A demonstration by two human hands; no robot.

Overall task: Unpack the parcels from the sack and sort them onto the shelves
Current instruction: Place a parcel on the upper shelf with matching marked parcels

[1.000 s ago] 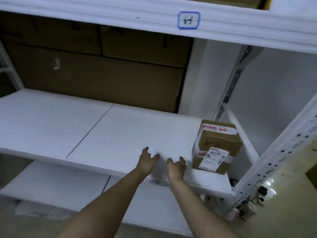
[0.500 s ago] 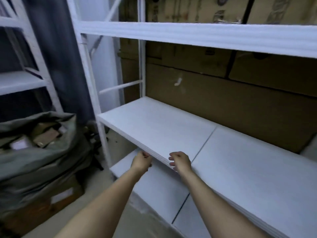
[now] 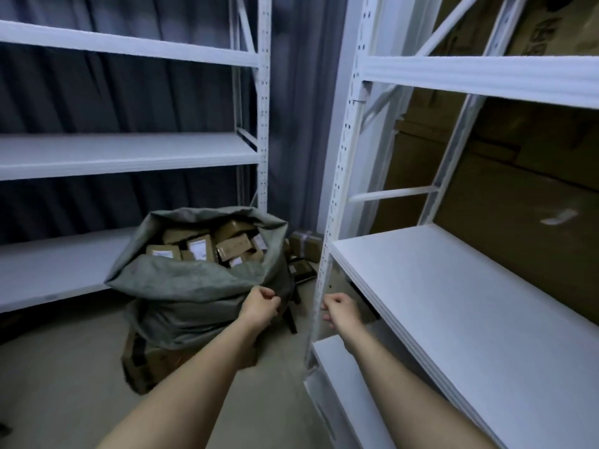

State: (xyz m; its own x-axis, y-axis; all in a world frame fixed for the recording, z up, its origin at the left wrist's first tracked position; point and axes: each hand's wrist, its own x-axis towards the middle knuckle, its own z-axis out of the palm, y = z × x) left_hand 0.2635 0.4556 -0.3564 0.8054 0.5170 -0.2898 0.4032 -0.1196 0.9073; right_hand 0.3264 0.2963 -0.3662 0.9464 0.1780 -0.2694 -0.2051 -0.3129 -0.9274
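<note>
A grey-green sack (image 3: pixel 191 286) stands open on the floor between two white shelf units, filled with several brown cardboard parcels (image 3: pixel 199 246) bearing white labels. My left hand (image 3: pixel 259 306) hovers at the sack's right side near its folded rim, fingers loosely curled and holding nothing. My right hand (image 3: pixel 341 308) hangs in front of the right unit's corner post (image 3: pixel 337 196), also loosely curled with nothing in it. The right unit's middle shelf (image 3: pixel 453 293) is bare white board. The left unit's shelves (image 3: pixel 113 153) hold nothing in view.
The sack sits on a flattened brown box (image 3: pixel 146 361). A taped parcel (image 3: pixel 304 243) and a dark stool leg (image 3: pixel 291 319) lie behind it on the floor. Large cardboard sheets (image 3: pixel 518 196) back the right unit. A dark curtain (image 3: pixel 129 102) hangs behind the left unit.
My view has swung left from the right unit's shelf to the sack. Both hands came off the shelf edge and now hang beside the sack and the post.
</note>
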